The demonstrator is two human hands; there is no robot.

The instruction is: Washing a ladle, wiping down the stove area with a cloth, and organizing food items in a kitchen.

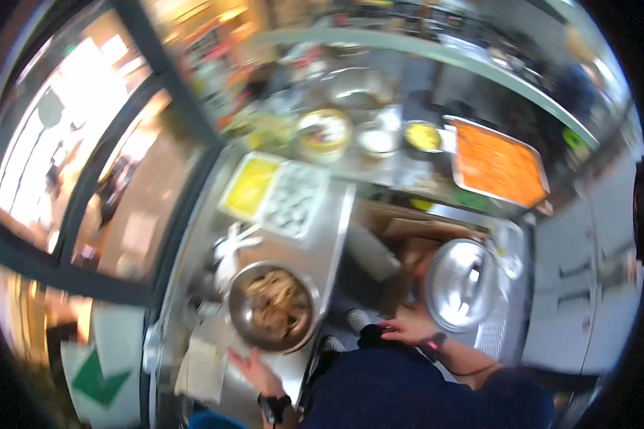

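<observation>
My left hand (255,371) is over the steel counter (247,394), just below a steel mixing bowl (312,327). Its fingers are spread and nothing is in them. Inside the bowl lie brownish pieces of food (279,303), perhaps cooked meat. A pale, flat sheet or cloth (201,370) rests left of the hand. My right hand (405,330) hangs low in front of my body, near my leg, holding nothing that I can see. To its right is a large round steel lid or pan (456,305). Motion blurs much of the view.
Farther along the counter sit two white trays, one with yellow food (252,185), one with greyish pieces (295,198). A tray of orange shredded food (496,161) and small bowls (423,137) stand beyond. White cabinets (561,322) flank the right; a dark-framed window (155,161), the left.
</observation>
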